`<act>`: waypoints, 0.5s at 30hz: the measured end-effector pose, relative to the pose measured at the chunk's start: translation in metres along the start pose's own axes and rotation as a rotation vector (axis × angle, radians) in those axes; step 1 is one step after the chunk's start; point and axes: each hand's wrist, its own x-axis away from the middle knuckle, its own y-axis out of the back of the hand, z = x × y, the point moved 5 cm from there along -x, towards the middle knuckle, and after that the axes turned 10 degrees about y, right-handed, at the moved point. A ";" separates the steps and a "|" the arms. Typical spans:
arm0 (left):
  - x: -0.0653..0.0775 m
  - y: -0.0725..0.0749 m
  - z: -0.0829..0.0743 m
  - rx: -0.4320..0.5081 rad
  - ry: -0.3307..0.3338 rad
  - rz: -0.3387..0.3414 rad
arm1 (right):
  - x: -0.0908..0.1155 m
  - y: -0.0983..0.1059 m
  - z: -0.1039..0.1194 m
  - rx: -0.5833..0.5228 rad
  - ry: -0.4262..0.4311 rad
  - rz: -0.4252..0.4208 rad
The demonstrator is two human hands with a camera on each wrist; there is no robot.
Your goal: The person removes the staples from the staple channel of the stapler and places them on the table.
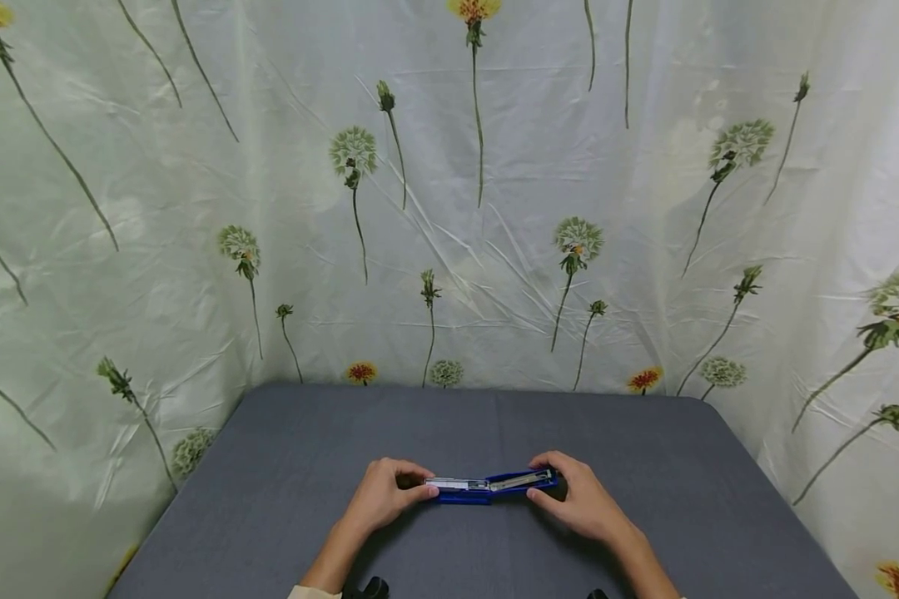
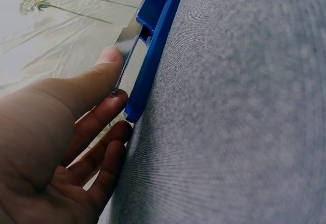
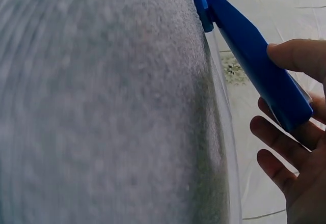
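Where the floral curtain (image 1: 292, 166) hangs: behind your work, past the far edge
Bench (image 1: 345, 424): grey, with the blue stapler (image 1: 487, 486) between your hands near its middle
Left hand (image 1: 382, 497): you pinch the metal rail (image 1: 449, 484) at its end, thumb against forefinger, other fingers loosely bent
Right hand (image 1: 584, 503): you grip the cover (image 3: 254, 61) near its free end, thumb opposite fingers
Stapler: spread wide at its hinge; the step looks like working its halves apart
Cover: slanting up off the bench; your next move likely calls for a controlled swing about the hinge
Base (image 2: 154, 56): low along the bench, beneath the rail
Rail: needs a steady left pinch
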 end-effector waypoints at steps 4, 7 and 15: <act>-0.001 0.000 0.000 -0.001 -0.001 -0.003 | -0.004 0.001 0.007 0.030 0.014 -0.035; -0.001 0.001 0.000 -0.003 0.001 -0.006 | -0.009 -0.001 0.011 0.054 0.031 -0.062; 0.000 0.000 -0.003 0.008 -0.001 -0.006 | -0.024 -0.008 0.028 0.136 0.108 -0.097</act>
